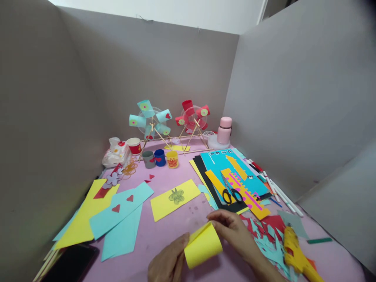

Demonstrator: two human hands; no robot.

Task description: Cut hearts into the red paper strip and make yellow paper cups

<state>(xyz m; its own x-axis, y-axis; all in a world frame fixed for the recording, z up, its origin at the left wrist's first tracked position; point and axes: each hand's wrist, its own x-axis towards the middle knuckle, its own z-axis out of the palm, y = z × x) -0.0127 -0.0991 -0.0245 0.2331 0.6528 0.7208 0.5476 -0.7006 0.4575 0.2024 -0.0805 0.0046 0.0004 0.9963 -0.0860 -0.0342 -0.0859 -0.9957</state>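
Note:
A yellow paper strip, curled into a tube (203, 248), is held between both hands near the front of the table. My left hand (169, 258) grips its left end, thumb near the upper edge. My right hand (232, 231) pinches the overlapping upper edge at the right end. Behind the tube lies a flat yellow strip (188, 192) with a dark flower-like drawing (176, 196). Black-handled scissors (232, 196) rest on coloured sheets just beyond my right hand.
Yellow (79, 219) and light blue papers (123, 235) lie left, beside a phone (72, 264). Small tubes (160, 158) stand before two paper wheels (151, 121). A yellow glue gun (293, 250), paper scraps (270, 243) and markers (286, 196) are right. Pink bottle (225, 131) stands behind.

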